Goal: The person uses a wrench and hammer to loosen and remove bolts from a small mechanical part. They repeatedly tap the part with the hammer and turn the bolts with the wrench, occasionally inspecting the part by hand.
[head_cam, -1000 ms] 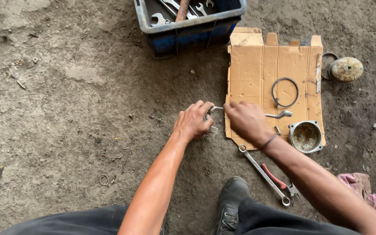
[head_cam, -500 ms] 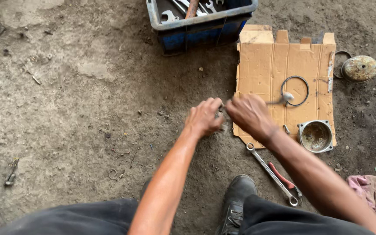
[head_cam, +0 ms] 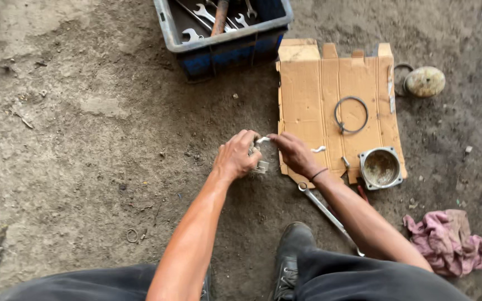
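My left hand (head_cam: 237, 156) is closed around a small silvery metal part (head_cam: 261, 165) just above the dirt floor, left of a flattened cardboard sheet (head_cam: 308, 78). My right hand (head_cam: 295, 153) pinches the top of the same part with its fingertips, at the cardboard's lower left corner. Most of the part is hidden by my fingers. On the cardboard lie a wire ring (head_cam: 351, 115), a small pale piece (head_cam: 319, 149) and a round metal housing (head_cam: 380, 167).
A blue crate (head_cam: 169, 29) with several wrenches stands at the top. A long wrench (head_cam: 322, 207) lies below the cardboard by my black shoe (head_cam: 291, 256). A pink rag (head_cam: 447, 241) is at the lower right, a round dome-shaped cap (head_cam: 425, 81) at the upper right.
Both hands stay together on the small part. The view has shifted, so the crate and cardboard sit further right and lower in the frame.
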